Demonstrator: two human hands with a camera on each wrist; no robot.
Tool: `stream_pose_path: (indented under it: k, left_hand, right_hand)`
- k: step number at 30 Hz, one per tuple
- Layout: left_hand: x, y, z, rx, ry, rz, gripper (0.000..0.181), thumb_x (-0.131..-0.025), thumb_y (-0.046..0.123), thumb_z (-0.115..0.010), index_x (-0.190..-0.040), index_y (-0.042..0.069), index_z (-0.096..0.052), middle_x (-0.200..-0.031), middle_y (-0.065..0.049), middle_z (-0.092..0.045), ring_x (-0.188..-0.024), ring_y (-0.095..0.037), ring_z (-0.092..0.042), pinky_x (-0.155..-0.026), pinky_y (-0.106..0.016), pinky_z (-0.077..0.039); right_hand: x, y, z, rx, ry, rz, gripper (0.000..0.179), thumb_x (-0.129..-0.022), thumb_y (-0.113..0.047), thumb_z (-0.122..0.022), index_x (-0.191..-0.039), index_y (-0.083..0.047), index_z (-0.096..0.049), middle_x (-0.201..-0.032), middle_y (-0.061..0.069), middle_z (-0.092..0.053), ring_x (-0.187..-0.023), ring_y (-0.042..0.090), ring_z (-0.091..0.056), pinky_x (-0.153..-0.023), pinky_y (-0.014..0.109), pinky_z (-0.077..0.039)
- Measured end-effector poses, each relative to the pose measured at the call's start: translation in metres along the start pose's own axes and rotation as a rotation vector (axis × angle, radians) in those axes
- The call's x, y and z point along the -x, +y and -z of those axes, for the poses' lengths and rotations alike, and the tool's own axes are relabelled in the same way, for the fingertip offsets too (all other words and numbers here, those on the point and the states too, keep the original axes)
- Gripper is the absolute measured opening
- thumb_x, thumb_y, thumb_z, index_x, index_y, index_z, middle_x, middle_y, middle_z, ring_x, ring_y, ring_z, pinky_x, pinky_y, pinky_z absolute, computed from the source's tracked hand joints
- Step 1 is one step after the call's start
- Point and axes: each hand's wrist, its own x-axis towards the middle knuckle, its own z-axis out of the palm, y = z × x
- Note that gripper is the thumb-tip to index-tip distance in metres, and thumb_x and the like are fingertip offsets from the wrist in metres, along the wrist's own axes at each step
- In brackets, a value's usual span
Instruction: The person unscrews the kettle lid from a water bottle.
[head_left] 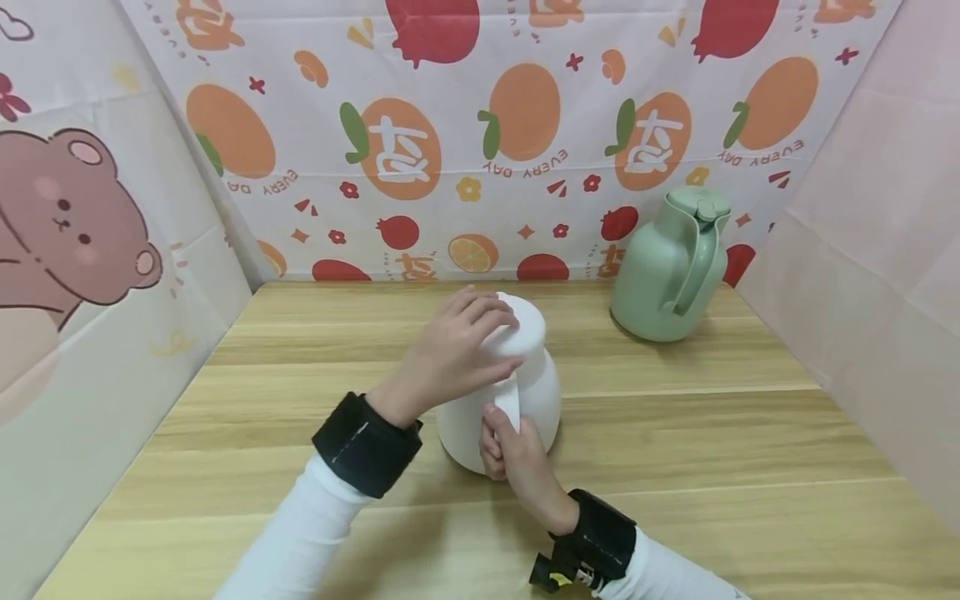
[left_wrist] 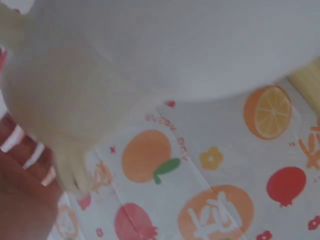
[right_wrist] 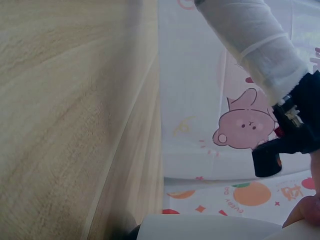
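A white thermos jug (head_left: 551,392) stands upright on the wooden table, with its round white lid (head_left: 531,321) on top. My right hand (head_left: 525,467) grips the jug's handle (head_left: 508,402), thumb along its upper part. Across the left side of the lid lies my left hand (head_left: 465,350), fingers loosely bent and the thumb stretched out near the handle's top. In the left wrist view the pale jug body (left_wrist: 175,45) fills the top, with the left fingers (left_wrist: 22,155) beside its narrow end. The right wrist view catches only a white edge of the jug (right_wrist: 200,227).
A green thermos jug (head_left: 663,275) with a handle stands at the table's back right. Fruit-printed cloth (head_left: 465,192) hangs behind the wooden table (head_left: 675,433). A bear-printed cloth (head_left: 75,217) borders the left side, and a pale pink cloth (head_left: 870,275) the right.
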Motion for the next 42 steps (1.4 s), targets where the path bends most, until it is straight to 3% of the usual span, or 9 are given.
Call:
stream_pose_path:
  k: [4,8,13,21,25,34,38,42]
  left_hand:
    - [0.008,-0.008,0.006,0.13,-0.015,-0.017,0.034,-0.074,0.017,-0.074,-0.103,0.004,-0.063,-0.108,-0.01,-0.06,-0.108,-0.026,-0.051,-0.099,-0.039,-0.033]
    - [0.008,-0.009,0.007,0.127,-0.031,-0.019,0.036,-0.076,0.02,-0.073,-0.106,0.004,-0.063,-0.11,-0.009,-0.06,-0.107,-0.024,-0.051,-0.091,-0.036,-0.041]
    - [0.005,-0.004,0.005,0.043,-0.027,0.004,0.036,-0.076,0.027,-0.074,-0.103,0.005,-0.064,-0.105,-0.009,-0.061,-0.101,-0.024,-0.051,-0.087,-0.034,-0.042]
    - [-0.003,0.011,-0.003,-0.211,0.012,0.023,0.038,-0.076,0.037,-0.074,-0.095,0.005,-0.064,-0.094,-0.012,-0.059,-0.086,-0.027,-0.051,-0.076,-0.034,-0.042]
    - [-0.004,0.014,-0.003,-0.249,0.003,0.038,0.04,-0.077,0.041,-0.071,-0.095,0.005,-0.064,-0.094,-0.012,-0.059,-0.084,-0.028,-0.051,-0.074,-0.034,-0.042]
    - [0.011,-0.001,0.013,0.074,-0.022,0.046,0.031,-0.076,0.017,-0.073,-0.102,0.004,-0.063,-0.109,-0.009,-0.061,-0.109,-0.024,-0.051,-0.093,-0.036,-0.039]
    - [0.013,-0.005,0.012,0.103,-0.02,0.033,0.033,-0.077,0.016,-0.073,-0.106,0.003,-0.063,-0.112,-0.009,-0.06,-0.111,-0.023,-0.05,-0.095,-0.035,-0.038]
    - [0.013,-0.003,0.007,0.059,0.021,0.028,0.034,-0.076,0.021,-0.075,-0.104,0.005,-0.064,-0.109,-0.01,-0.061,-0.105,-0.024,-0.052,-0.092,-0.035,-0.04]
  right_hand:
    - [0.0,0.0,0.0,0.016,0.011,-0.011,0.051,-0.098,-0.025,-0.038,-0.059,0.006,-0.027,-0.045,-0.004,-0.029,-0.039,0.007,-0.027,-0.039,0.022,-0.021]
    - [0.0,-0.001,0.001,0.017,0.011,-0.005,0.05,-0.098,-0.025,-0.037,-0.059,0.005,-0.026,-0.045,-0.004,-0.029,-0.039,0.007,-0.026,-0.039,0.022,-0.021]
    - [0.0,0.0,0.001,0.009,-0.004,0.01,0.05,-0.098,-0.026,-0.038,-0.059,0.004,-0.027,-0.045,-0.004,-0.028,-0.039,0.008,-0.026,-0.04,0.023,-0.02]
    - [-0.001,0.0,0.001,-0.005,-0.009,0.004,0.05,-0.097,-0.026,-0.038,-0.059,0.003,-0.026,-0.045,-0.004,-0.028,-0.039,0.008,-0.025,-0.039,0.023,-0.02]
    - [-0.001,-0.001,0.0,-0.014,-0.007,-0.001,0.049,-0.097,-0.025,-0.038,-0.059,0.003,-0.026,-0.045,-0.004,-0.027,-0.039,0.008,-0.024,-0.039,0.023,-0.019]
    - [-0.001,-0.001,-0.001,-0.006,0.006,-0.012,0.05,-0.098,-0.025,-0.039,-0.06,0.005,-0.027,-0.045,-0.004,-0.029,-0.039,0.007,-0.026,-0.039,0.022,-0.021]
    - [-0.001,-0.002,0.0,-0.005,0.016,-0.019,0.049,-0.097,-0.024,-0.038,-0.06,0.006,-0.027,-0.045,-0.004,-0.029,-0.039,0.007,-0.026,-0.04,0.021,-0.02]
    - [-0.001,-0.002,0.0,0.005,0.005,-0.011,0.049,-0.098,-0.023,-0.037,-0.06,0.005,-0.027,-0.045,-0.004,-0.029,-0.039,0.007,-0.026,-0.04,0.022,-0.021]
